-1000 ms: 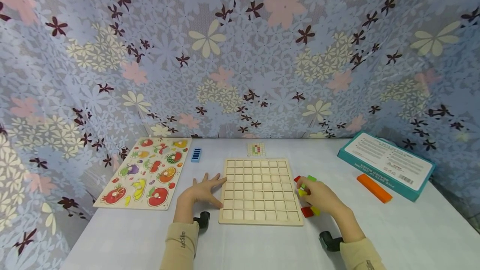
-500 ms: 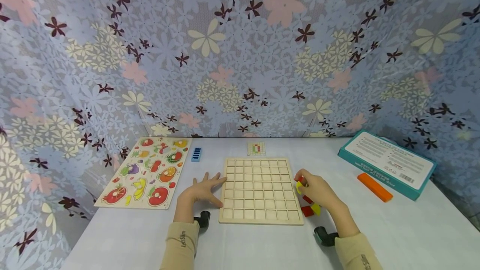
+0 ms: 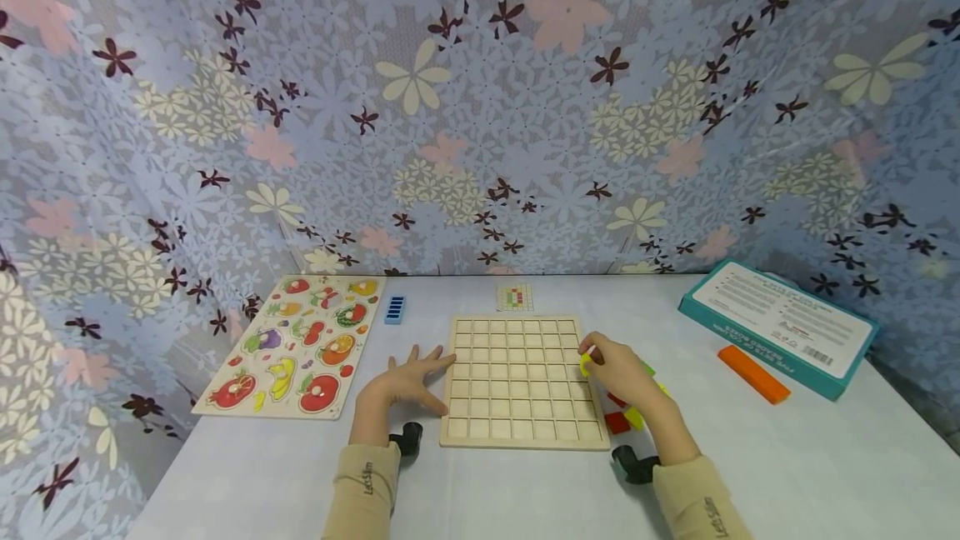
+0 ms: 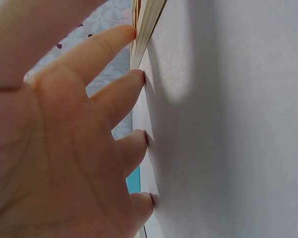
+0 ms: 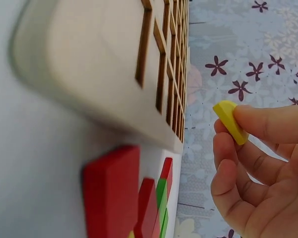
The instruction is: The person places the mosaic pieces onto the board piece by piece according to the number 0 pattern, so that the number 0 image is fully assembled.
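Pinching a small yellow piece (image 5: 231, 121) between thumb and fingers, the person's right hand (image 3: 618, 369) hangs by the right edge of the gridded wooden board (image 3: 520, 388); the piece is tilted and sits clear of the wood, its curved side showing at the wrist. The left hand (image 3: 405, 382) has its fingers spread wide and grips nothing; its fingertips rest on the white table (image 3: 517, 494), index finger and thumb at the board's left edge.

Beside the board on the right, partly behind the right hand and forearm, lie loose pieces in red (image 3: 617, 423), yellow and green (image 3: 648, 367); beyond the board's far edge I see a small pattern card (image 3: 515, 298); a fruit puzzle (image 3: 292, 348) lies off to the left; an orange bar (image 3: 753, 373) lies near a teal box (image 3: 780, 323) on the right.
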Tool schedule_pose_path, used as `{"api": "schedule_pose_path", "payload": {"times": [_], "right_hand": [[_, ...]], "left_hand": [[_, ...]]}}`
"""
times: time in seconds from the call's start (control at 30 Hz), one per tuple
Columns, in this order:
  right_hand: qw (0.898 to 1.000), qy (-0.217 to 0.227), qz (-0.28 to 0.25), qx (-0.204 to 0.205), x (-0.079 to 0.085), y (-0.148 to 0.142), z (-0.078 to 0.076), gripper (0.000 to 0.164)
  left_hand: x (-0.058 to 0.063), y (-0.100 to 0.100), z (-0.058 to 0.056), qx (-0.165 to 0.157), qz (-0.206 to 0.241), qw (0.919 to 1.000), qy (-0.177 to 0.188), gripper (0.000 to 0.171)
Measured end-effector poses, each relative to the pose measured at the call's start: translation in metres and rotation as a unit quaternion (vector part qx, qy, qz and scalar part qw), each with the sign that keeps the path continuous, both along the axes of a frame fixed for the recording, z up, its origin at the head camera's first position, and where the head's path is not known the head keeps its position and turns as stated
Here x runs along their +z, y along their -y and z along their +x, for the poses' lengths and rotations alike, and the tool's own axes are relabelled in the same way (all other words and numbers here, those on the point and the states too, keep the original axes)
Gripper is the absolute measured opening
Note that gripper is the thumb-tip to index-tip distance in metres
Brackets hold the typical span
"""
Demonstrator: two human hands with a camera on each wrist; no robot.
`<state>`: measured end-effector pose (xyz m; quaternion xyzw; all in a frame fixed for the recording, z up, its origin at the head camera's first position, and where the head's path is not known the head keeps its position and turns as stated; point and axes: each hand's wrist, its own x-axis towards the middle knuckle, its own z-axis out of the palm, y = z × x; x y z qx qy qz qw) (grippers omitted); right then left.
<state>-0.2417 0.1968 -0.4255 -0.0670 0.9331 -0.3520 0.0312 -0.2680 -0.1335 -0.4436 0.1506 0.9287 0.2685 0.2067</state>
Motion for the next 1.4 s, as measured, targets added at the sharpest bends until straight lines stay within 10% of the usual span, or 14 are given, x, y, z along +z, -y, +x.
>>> {"api": "schedule_pose_path", "payload": {"times": [1.4], "right_hand": [[0.996, -0.036, -0.061, 0.049, -0.006, 0.053, -0.035, 0.015]], "left_hand": [[0.0, 0.0, 0.0, -0.004, -0.003, 1.0, 0.001, 0.093]]}}
